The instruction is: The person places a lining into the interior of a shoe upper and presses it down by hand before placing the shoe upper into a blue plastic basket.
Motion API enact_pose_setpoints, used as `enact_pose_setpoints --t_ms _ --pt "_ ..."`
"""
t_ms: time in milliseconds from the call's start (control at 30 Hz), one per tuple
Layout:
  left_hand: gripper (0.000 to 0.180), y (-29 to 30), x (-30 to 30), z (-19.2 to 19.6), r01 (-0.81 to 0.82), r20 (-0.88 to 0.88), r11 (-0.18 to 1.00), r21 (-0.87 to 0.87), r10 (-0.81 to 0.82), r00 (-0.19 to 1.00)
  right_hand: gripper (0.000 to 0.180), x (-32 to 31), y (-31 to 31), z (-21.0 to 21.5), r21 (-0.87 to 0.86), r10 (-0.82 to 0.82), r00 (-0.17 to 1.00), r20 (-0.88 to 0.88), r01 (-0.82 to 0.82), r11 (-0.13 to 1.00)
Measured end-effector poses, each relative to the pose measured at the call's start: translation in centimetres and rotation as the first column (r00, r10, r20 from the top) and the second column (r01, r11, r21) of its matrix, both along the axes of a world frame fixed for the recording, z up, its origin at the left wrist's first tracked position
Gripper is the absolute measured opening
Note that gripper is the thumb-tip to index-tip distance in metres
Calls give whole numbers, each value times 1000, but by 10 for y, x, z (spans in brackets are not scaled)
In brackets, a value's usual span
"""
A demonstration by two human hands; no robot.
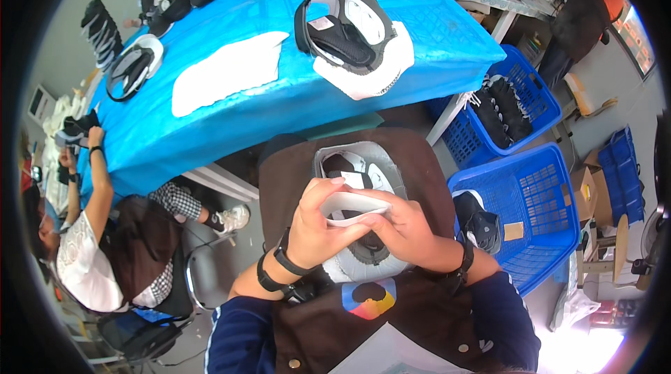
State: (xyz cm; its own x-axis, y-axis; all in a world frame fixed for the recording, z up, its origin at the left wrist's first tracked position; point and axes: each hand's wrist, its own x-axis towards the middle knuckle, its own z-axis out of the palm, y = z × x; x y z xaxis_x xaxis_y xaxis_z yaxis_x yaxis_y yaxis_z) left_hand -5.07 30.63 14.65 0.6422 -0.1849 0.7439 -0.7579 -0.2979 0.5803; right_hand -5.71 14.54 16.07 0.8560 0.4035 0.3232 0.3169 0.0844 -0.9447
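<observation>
Both the left hand [314, 224] and right hand [402, 224] pinch a curved white flat fabric piece [349, 207] between them, bowing it just above the grey-and-black shoe upper [360, 171] on the lap, seemingly to fit it there.

Both hands meet over a grey and white shoe upper [363, 262] lying on the person's brown apron [293, 185]. The left hand [314, 224] and right hand [405, 224] pinch a curved white strip [349, 207] above it. Beyond the apron stands the blue counter [293, 87]; right of it sit blue baskets [538, 199].
</observation>
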Motion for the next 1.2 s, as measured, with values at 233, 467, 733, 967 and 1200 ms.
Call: enact_pose_setpoints --t_ms 233,467,733,967,1200 --pt "50 6 7 13 181 -187 981 -69 -191 964 28 2 -6 -10 43 -25 985 -173 33 999" --pt "48 1 4 -1 146 -506 926 -348 -316 802 49 -2 -2 -7 -199 -127 960 250 180 963" --pt "33 0 1 -8 49 -489 881 -470 -306 817 32 -5 2 -3 -165 -224 903 367 301 939" --pt "29 -1 0 -8 41 -450 856 -515 -311 837 25 -4 0 -4 -102 -216 923 319 260 960" --pt "25 0 0 -10 51 -456 863 -502 -314 833 20 -4 -1 -10 -104 -213 929 303 254 961"
